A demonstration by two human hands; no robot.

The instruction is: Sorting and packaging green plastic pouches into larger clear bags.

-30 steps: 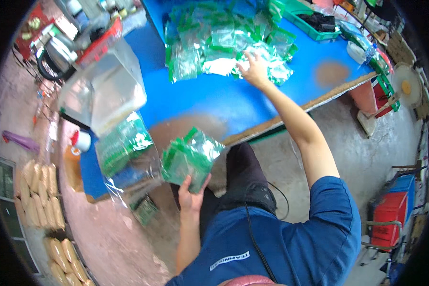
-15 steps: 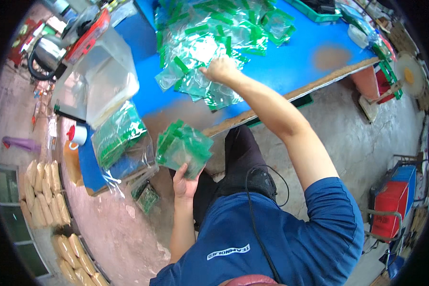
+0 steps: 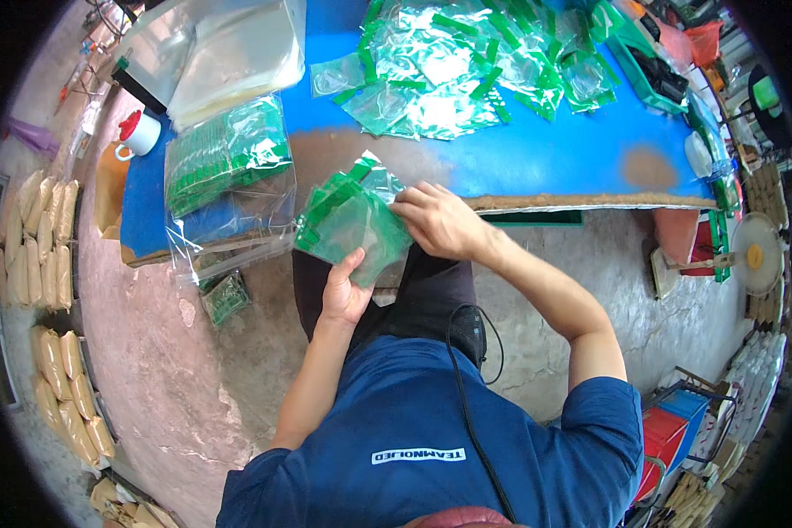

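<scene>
A fanned stack of small clear plastic bags with green edges [image 3: 348, 216] rests in my left hand [image 3: 348, 286], the thumb pressed across its lower face. At the right side of this stack is my right hand [image 3: 436, 220], fingers curled together on a shiny green-edged bag [image 3: 384, 181] that overlaps the stack. Its fingertips are partly hidden. Beyond both hands, a loose heap of the same kind of bags [image 3: 440, 66] covers part of the blue table [image 3: 572, 154]. To the left lies a large clear bag [image 3: 229, 163] packed with rows of green-edged bags.
Clear plastic sheets [image 3: 238, 57] lie at the far left, near a white mug with a red lid [image 3: 139, 134]. A green tray [image 3: 642, 66] sits at the far right. The table's worn front edge [image 3: 590, 202] runs just beyond my lap. Brown packages [image 3: 40, 238] stand on the left.
My right hand has come back from the heap to the stack in my left hand. The view has shifted, and the stack now appears slightly higher and farther right.
</scene>
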